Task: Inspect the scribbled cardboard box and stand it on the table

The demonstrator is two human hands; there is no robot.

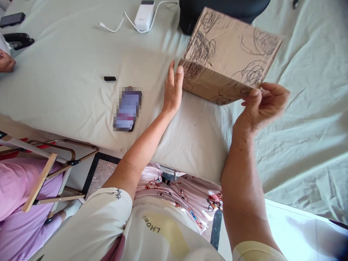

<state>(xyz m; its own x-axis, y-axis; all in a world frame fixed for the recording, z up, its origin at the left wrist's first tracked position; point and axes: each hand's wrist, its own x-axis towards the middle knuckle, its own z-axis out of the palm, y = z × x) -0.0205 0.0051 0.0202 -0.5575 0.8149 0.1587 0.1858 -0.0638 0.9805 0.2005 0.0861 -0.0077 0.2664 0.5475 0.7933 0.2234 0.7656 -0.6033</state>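
A brown cardboard box covered in black scribbles is tilted above the table covered in a pale green cloth. My right hand pinches the box's lower right corner between thumb and fingers. My left hand is stretched out flat, fingers together, its fingertips against the box's lower left corner.
A phone lies on the cloth left of my left hand, a small black object beyond it. A white charger with cable and a black bag sit at the back. Another person's hand and a wooden chair are at left.
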